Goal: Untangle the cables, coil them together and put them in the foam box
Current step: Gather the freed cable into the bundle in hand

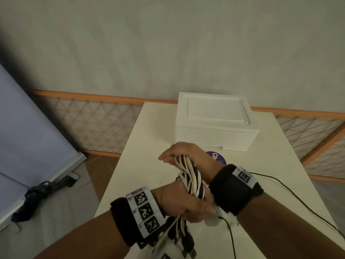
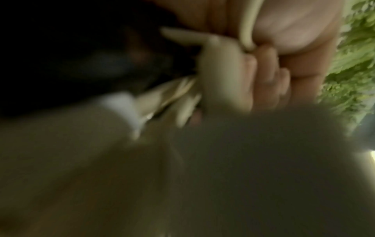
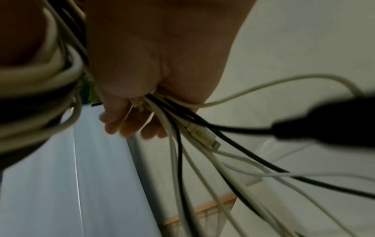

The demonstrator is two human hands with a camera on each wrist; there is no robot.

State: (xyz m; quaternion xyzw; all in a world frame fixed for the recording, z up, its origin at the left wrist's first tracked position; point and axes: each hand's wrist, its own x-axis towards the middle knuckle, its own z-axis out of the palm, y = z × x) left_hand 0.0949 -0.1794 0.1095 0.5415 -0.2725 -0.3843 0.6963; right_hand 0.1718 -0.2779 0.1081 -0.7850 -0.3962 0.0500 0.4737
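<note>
A twisted bundle of white and black cables is held in the air over the white table. My left hand grips its lower end, and loose ends with plugs hang below the wrist. My right hand curls round its upper end. The right wrist view shows cables fanning out from the palm, with a black plug close to the lens. The left wrist view is blurred; curled fingers hold a white cable. The white foam box stands behind with its lid on.
A purple round item lies in front of the box. A thin black wire trails across the table's right side. An orange lattice screen stands behind, a grey-blue board at left, a dark umbrella on the floor.
</note>
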